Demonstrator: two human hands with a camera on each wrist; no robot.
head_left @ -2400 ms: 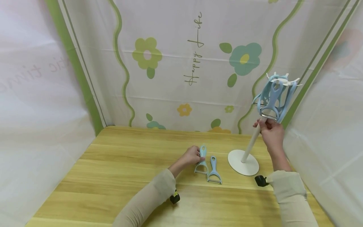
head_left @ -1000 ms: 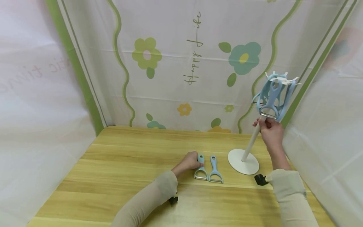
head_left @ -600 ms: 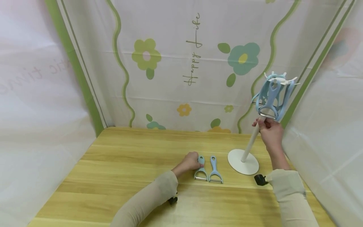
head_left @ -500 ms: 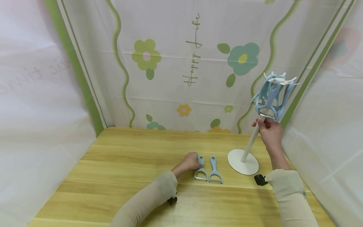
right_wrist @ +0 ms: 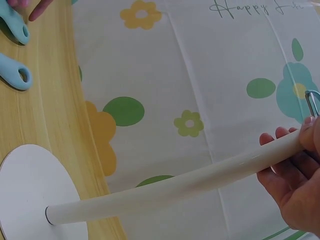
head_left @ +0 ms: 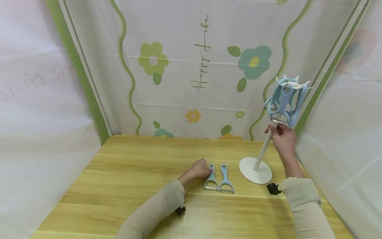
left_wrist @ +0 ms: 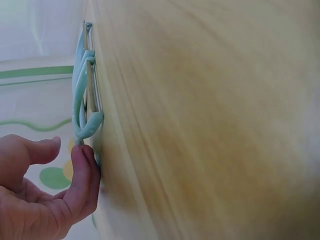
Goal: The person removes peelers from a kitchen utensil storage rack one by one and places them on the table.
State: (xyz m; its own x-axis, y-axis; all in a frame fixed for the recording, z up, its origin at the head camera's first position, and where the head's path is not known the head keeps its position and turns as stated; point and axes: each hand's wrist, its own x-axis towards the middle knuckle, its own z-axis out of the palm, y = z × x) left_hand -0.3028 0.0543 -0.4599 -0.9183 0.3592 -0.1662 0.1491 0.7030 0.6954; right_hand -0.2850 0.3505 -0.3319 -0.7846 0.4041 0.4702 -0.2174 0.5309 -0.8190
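Touching the left hand (head_left: 197,170) lies a green-blue, Y-shaped plastic peeler (head_left: 211,178), with a light blue, Y-shaped plastic peeler (head_left: 224,172) flat just beside it, and the right hand (head_left: 284,140) grips a white, round-footed pole stand (head_left: 264,151) under its bunch of hanging blue peelers (head_left: 285,99).

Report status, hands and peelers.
Left hand at teal peeler, fingers not gripping. Right hand gripping stand pole. Blue peeler lying beside it on table. Nothing visibly blocking.
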